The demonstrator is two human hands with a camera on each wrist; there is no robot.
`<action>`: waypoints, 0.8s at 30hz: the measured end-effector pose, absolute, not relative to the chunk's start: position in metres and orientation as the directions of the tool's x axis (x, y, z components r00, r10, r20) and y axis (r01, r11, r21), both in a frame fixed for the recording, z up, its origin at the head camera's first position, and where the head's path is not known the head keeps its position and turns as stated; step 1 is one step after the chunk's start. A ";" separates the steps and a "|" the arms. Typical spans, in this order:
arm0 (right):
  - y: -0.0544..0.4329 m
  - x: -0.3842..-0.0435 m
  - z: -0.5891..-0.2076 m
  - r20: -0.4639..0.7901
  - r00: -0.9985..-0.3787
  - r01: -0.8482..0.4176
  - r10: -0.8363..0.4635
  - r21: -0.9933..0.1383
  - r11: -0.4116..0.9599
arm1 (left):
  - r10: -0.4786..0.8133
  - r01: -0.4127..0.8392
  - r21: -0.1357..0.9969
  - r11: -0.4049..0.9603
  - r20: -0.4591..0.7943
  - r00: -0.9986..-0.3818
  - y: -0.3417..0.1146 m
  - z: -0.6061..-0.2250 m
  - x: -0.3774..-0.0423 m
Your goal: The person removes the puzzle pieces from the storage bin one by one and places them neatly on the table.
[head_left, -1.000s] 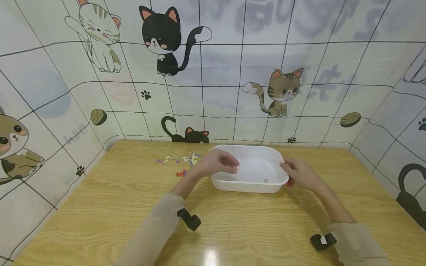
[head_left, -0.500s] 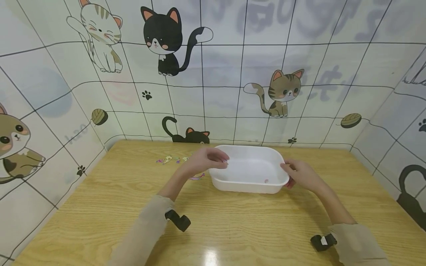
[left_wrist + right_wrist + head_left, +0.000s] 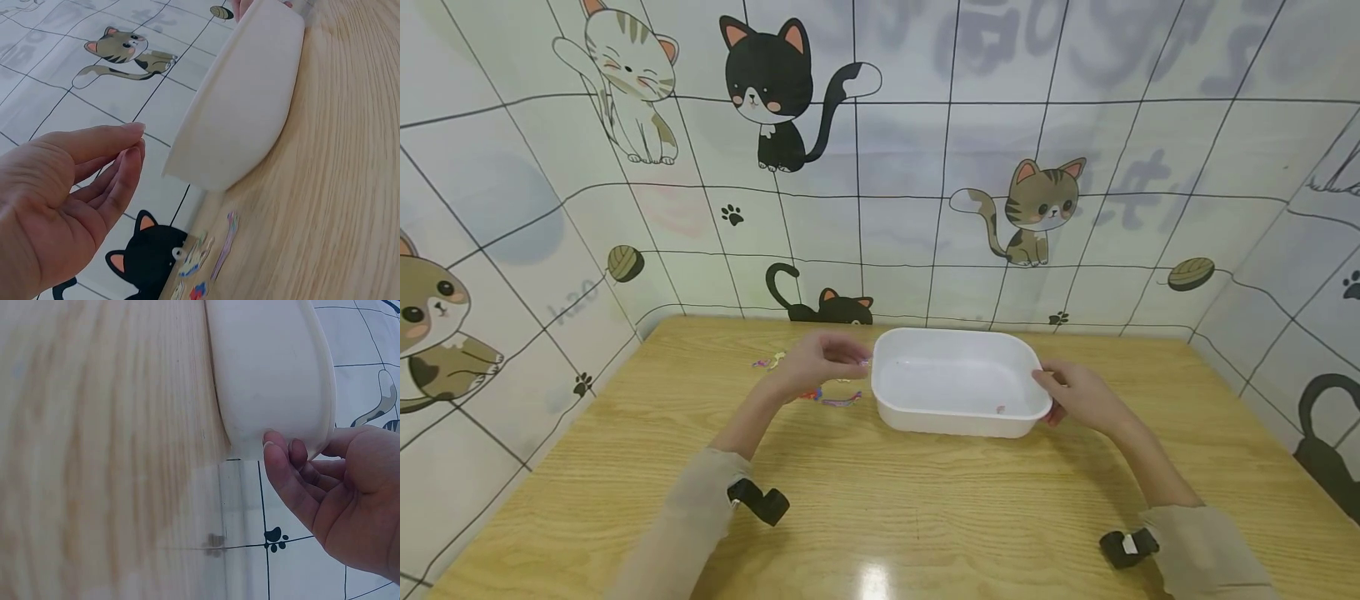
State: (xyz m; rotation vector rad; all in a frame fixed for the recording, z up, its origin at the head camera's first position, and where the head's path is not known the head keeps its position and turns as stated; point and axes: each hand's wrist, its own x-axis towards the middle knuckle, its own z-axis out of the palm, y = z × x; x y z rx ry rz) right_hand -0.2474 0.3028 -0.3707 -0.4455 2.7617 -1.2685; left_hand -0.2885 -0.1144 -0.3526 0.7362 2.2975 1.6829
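Note:
The left hand (image 3: 820, 363) is just left of the white plastic basin (image 3: 958, 423), its thumb and fingertips together. A tiny purplish piece (image 3: 865, 362) shows at those fingertips; its kind is too small to tell, and the left wrist view barely shows it. The right hand (image 3: 1078, 393) grips the basin's right end, thumb at the rim and fingers curled under. Below the left hand lie several small flat coloured pieces, among them a long pink-purple one (image 3: 226, 240) and a red-and-blue one (image 3: 199, 290). The hand partly hides them in the head view.
One small pinkish piece (image 3: 1001, 409) lies inside the basin, near its front right corner. The wooden table (image 3: 917, 517) meets a cloth backdrop (image 3: 910, 250) with printed cats behind it. Black wrist cameras (image 3: 1129, 547) sit on both forearms.
The left hand has moved left, from over the basin's inside to beyond its left wall, with fingertips still together. The right hand and the basin have stayed in place.

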 end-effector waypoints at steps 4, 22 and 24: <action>0.302 -0.247 -0.370 0.052 -0.956 -0.227 -0.288 -0.754 0.617 | 0.479 0.252 0.933 0.258 0.103 -0.872 -0.129 -0.356 -0.289; 0.303 -0.246 -0.371 0.062 -0.955 -0.234 -0.289 -0.756 0.612 | 0.367 0.261 0.846 0.466 0.083 -0.926 -0.189 -0.375 -0.290; 0.303 -0.247 -0.371 0.062 -0.955 -0.234 -0.289 -0.757 0.610 | 0.366 0.283 0.820 0.497 0.097 -0.925 -0.193 -0.377 -0.291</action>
